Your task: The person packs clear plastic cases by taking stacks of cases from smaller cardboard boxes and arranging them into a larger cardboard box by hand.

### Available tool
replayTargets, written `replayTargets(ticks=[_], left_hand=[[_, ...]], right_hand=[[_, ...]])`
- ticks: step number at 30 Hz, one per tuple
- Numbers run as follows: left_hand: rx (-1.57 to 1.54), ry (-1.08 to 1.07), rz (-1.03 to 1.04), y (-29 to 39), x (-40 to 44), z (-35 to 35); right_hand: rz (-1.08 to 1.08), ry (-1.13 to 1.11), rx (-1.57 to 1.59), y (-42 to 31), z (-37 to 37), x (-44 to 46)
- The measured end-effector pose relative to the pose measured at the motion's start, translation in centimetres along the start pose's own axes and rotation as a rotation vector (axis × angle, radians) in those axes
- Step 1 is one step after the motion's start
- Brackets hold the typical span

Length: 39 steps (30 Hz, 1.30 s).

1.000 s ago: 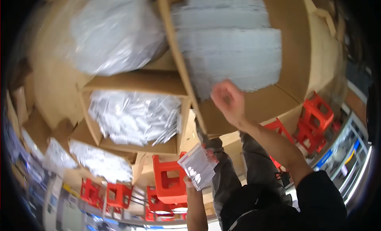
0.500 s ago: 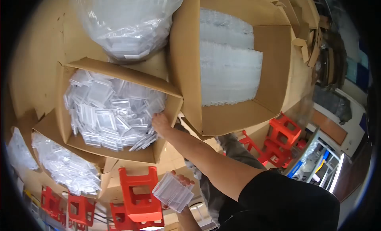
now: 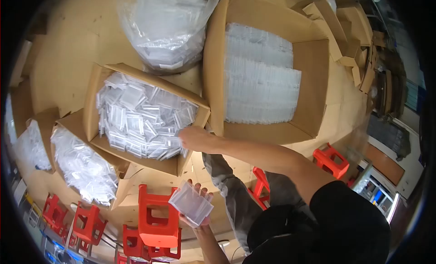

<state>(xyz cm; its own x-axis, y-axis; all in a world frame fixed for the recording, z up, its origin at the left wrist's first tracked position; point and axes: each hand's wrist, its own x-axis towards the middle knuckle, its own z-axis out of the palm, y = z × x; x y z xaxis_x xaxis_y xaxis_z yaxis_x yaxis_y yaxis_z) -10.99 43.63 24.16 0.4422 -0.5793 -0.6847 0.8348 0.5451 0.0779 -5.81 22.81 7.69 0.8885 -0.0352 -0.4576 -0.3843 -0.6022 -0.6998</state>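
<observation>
My left hand (image 3: 200, 218), palm up with the fingers curled round the edges, holds a small stack of clear plastic cases (image 3: 190, 203). It is below the cardboard box (image 3: 156, 163) that is filled with loose clear plastic cases (image 3: 136, 121). My right hand (image 3: 196, 138) reaches over that box's right corner. Its fingers are bent down at the cases along the right wall, with the fingertips hidden, so I cannot make out what they grip.
A larger carton (image 3: 313, 82) at the right holds rows of stacked clear pieces (image 3: 261, 87). Behind stands a clear plastic bag (image 3: 168, 37) of pieces. Another bag of pieces (image 3: 84, 166) lies in a box at the left. Red stools (image 3: 159, 218) stand below and at the right (image 3: 330, 160).
The view has shifted, so the boxes appear further right. In my left hand the cases, fanned out before, now lie more evenly stacked. My right hand remains at the box's right corner.
</observation>
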Motion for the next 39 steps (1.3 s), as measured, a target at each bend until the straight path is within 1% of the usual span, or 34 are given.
replayTargets(ticks=[2,4,5,6,8,10,12,13,14,16,17,18,20,21,22,24,25,27,29,30,31,32,34,36,38,39], left_hand=[[0.109,-0.053,0.025,-1.7,-1.0,1.8],[0.159,-0.095,0.041,-5.0,-2.3,4.2],[0.188,-0.162,0.032,-7.0,-2.6,5.5],[0.195,-0.142,0.024,-9.4,-3.1,7.3],[0.252,-0.122,-0.025,-14.3,-5.4,11.0],[0.321,-0.128,-0.012,-20.2,-7.5,15.2],[0.322,-0.175,-0.046,-25.6,-9.6,18.6],[0.298,-0.189,-0.092,-27.9,-11.1,19.5],[0.295,-0.189,-0.155,-29.9,-12.3,19.7],[0.416,-0.29,-0.235,-33.1,-15.6,23.3],[0.497,-0.189,-0.268,-34.4,-17.2,24.3],[0.532,-0.224,-0.293,-35.4,-18.3,24.9],[0.607,-0.306,-0.335,-36.1,-20.1,26.3],[0.643,-0.33,-0.364,-36.1,-21.2,26.5],[0.678,-0.356,-0.391,-35.9,-21.9,26.8],[0.742,-0.421,-0.385,-35.2,-23.6,27.5],[0.761,-0.462,-0.383,-34.8,-24.1,27.9],[0.703,-0.469,-0.356,-34.4,-24.5,26.2],[0.782,-0.437,-0.358,-33.6,-25.1,24.9],[0.778,-0.425,-0.362,-33.0,-25.7,25.0],[0.77,-0.422,-0.36,-32.5,-26.1,25.0],[0.752,-0.436,-0.327,-31.9,-26.6,25.0],[0.702,-0.466,-0.22,-31.5,-27.7,25.9],[0.637,-0.454,-0.177,-31.4,-29.0,26.2],[0.57,-0.439,-0.14,-31.6,-30.0,25.7],[0.55,-0.418,-0.154,-31.8,-30.2,25.5]], right_hand=[[-0.073,0.094,0.169,-0.6,-5.9,-5.6],[0.253,-0.054,0.73,-3.1,-14.5,-13.6],[0.257,-0.018,0.866,-2.6,-16.3,-18.0],[0.254,0.012,0.995,-1.8,-18.1,-22.3],[0.34,0.066,1.03,-1.1,-22.1,-31.6],[0.281,0.164,0.94,-0.7,-25.9,-41.1],[0.199,0.258,1.049,-1.5,-29.1,-49.2],[0.27,0.21,1.179,-2.6,-30.8,-52.9],[0.265,0.236,1.177,-2.9,-31.1,-56.1],[0.146,0.222,1.271,-2.9,-30.8,-60.9],[0.185,0.229,1.274,-3.4,-30.6,-62.9],[0.164,0.234,1.267,-4.2,-30.7,-64.5],[0.196,0.346,1.36,-6.2,-30.1,-67.3],[0.211,0.327,1.529,-6.3,-29.1,-68.5],[0.196,0.33,1.522,-6.7,-28.5,-69.2],[0.235,0.364,1.639,-8.1,-26.8,-70.3],[0.166,0.359,1.701,-8.0,-25.6,-70.5],[0.175,0.394,1.737,-9.4,-24.4,-70.5],[0.2,0.433,1.793,-10.3,-23.0,-70.0],[0.213,0.427,1.791,-11.1,-22.9,-69.8],[0.167,0.413,1.789,-11.8,-23.1,-69.4],[0.119,0.398,1.788,-12.2,-23.1,-69.2],[0.108,0.37,1.793,-11.9,-22.0,-69.3],[0.094,0.332,1.793,-11.6,-22.1,-69.2],[0.105,0.225,1.823,-11.7,-22.6,-69.5],[0.103,0.21,1.818,-11.7,-23.2,-69.5]])
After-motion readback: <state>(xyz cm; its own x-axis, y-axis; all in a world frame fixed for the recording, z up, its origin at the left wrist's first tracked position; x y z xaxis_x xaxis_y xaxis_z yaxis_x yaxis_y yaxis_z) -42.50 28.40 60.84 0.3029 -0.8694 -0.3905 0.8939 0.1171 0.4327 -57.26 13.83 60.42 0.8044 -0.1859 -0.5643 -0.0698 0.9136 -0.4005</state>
